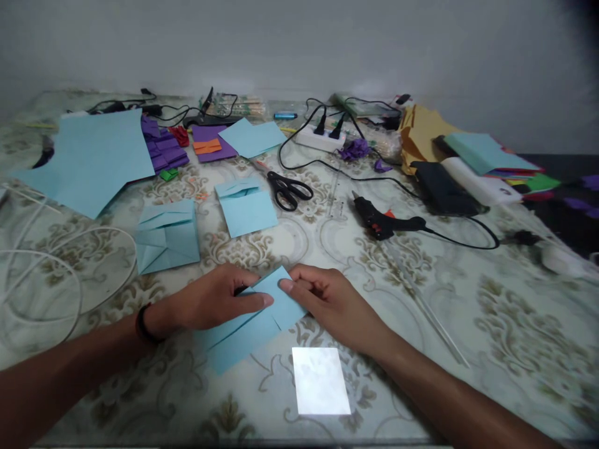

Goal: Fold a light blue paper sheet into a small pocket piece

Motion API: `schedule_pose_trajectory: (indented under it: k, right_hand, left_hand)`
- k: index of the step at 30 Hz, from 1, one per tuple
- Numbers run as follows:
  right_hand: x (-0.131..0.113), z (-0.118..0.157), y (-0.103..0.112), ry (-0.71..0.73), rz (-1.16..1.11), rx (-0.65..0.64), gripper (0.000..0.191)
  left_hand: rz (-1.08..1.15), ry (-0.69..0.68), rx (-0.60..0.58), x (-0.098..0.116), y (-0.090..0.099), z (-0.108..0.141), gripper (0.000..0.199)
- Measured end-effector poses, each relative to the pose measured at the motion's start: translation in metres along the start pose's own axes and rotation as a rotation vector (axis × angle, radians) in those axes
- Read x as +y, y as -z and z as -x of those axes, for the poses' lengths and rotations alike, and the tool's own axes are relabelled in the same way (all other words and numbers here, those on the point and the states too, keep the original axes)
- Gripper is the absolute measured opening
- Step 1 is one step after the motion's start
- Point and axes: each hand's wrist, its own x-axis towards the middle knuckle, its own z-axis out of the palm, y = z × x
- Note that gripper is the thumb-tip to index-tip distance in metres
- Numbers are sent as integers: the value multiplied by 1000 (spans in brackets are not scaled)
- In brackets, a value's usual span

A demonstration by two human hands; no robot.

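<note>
Between my hands is a light blue sheet of paper with folds across it, tilted over the table. My left hand grips its upper left edge, thumb on top and fingers hidden beneath. At the right end, my right hand pinches the paper between thumb and curled fingers. Beyond my left hand stand a folded blue paper piece with crossing creases and a second folded blue piece. A small white rectangle shows on the table in front of me; I cannot tell whether it is paper or reflected light.
Black scissors lie past the folded pieces. A glue gun rests to the right, its cord trailing, near a clear glue stick. A power strip sits farther back. Large blue paper and white cable loops occupy the left.
</note>
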Motion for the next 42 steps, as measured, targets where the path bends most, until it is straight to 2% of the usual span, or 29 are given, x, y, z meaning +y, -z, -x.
schedule_pose_trajectory:
  k: [7,12,18,23,30,32,36,42]
  right_hand:
    - [1,0,-2,28,31,7,43]
    - [1,1,-1,65,107,17,43]
    - [1,0,-3,75,56,22,36]
    - [-2,1,-3,128,180,25,37]
    - [1,-3,4,93,191,56,35]
    - [2,-4,6,94,217,71,36]
    - [2,-5,3,97,212,75,36]
    - [3,-5,2,-46,73,-3,34]
  left_hand:
    - [45,-54,-15,2,1,1,50]
    - [95,-26,-24,7,2,1,48]
    - [100,-51,-61,7,4,1,49]
    - [76,-80,-27,7,0,0,46]
    - [32,-71,210,-1,-3,-1,46]
    - [26,-56,190,-2,-2,-3,46]
    - [102,-19,51,-2,-3,-4,28]
    - [131,62,136,-5,-5,-4,30]
